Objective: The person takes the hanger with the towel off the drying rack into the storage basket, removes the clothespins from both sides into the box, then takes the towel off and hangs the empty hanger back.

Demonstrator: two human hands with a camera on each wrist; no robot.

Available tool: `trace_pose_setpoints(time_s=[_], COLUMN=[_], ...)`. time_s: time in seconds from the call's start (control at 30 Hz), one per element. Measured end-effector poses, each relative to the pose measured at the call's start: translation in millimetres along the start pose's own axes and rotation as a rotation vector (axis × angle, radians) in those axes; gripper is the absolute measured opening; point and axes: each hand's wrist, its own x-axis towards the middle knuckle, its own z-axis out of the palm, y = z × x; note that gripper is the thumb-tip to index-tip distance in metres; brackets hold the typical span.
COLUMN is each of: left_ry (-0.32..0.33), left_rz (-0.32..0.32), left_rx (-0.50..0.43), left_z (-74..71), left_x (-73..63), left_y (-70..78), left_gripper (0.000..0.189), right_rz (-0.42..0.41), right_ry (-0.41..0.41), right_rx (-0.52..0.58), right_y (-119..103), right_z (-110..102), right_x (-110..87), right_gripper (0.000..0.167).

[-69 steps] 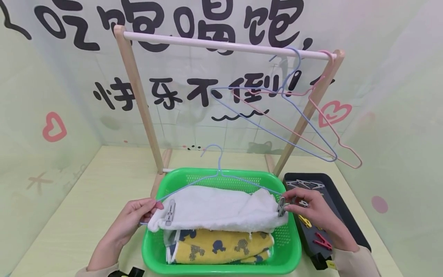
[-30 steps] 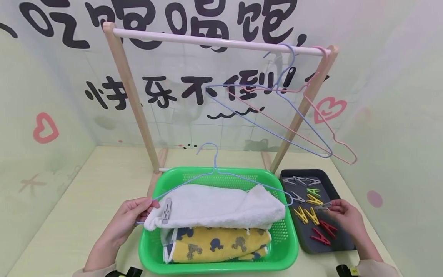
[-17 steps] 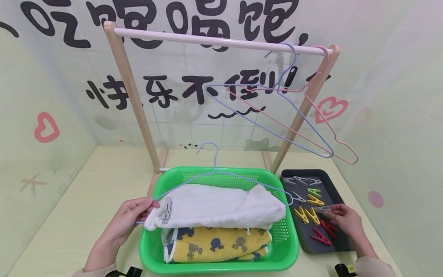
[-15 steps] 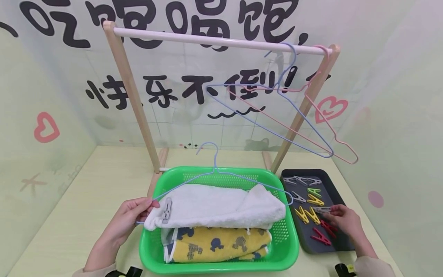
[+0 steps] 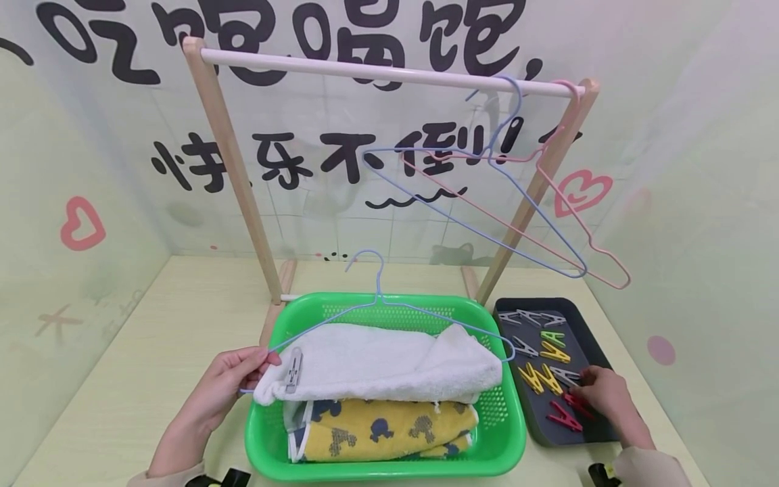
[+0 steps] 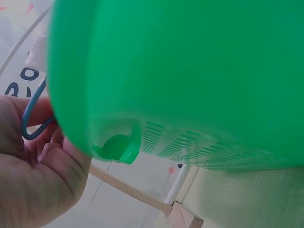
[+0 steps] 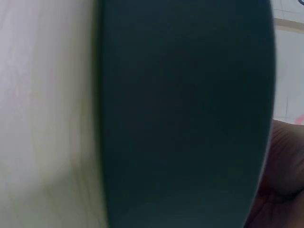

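In the head view my left hand [image 5: 234,379] pinches the left end of a blue wire hanger [image 5: 420,309], by a corner of a white cloth [image 5: 389,362] draped on it. One grey clothespin [image 5: 294,370] is clipped near the cloth's left edge; the cloth's right end bears none. The left wrist view shows the hanger's blue end loop [image 6: 29,118] between the fingers. My right hand [image 5: 608,399] is down in a black tray [image 5: 593,338], thumb and forefinger at the end of another grey clothespin [image 5: 564,375]. The right wrist view shows mostly the tray's dark outer wall [image 7: 190,114].
A green basket [image 5: 510,439] holds a folded yellow patterned cloth [image 5: 383,433] beneath the white one. Several grey, green, yellow and red clothespins [image 5: 564,416] lie in the tray. Behind stands a wooden rack [image 5: 228,149] with blue [image 5: 468,223] and pink [image 5: 599,250] hangers on its white rod.
My right hand has taken the grey clothespin off the cloth's right end and carried it right to the tray, lowering it beside the yellow clothespins. The left hand keeps its hold on the hanger.
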Motion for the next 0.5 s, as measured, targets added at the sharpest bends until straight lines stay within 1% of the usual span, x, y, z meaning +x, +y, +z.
trace_pose_setpoints(time_s=[0.23, 0.4, 0.5], left_ry=[0.007, 0.011, 0.007], left_rz=[-0.002, -0.005, -0.001], left_rx=[0.001, 0.006, 0.008], left_z=[0.0, 0.4, 0.4], left_x=[-0.3, 0.1, 0.6], left_y=[-0.2, 0.3, 0.2], left_gripper=[0.036, 0.036, 0.037], right_rz=[0.012, 0.017, 0.003], right_ry=[-0.002, 0.007, 0.006], right_rx=[-0.090, -0.107, -0.114], right_y=[-6.6, -10.2, -8.9], right_z=[-1.3, -3.2, -4.4], right_x=[-1.5, -1.8, -2.8], right_gripper=[0.036, 0.036, 0.037])
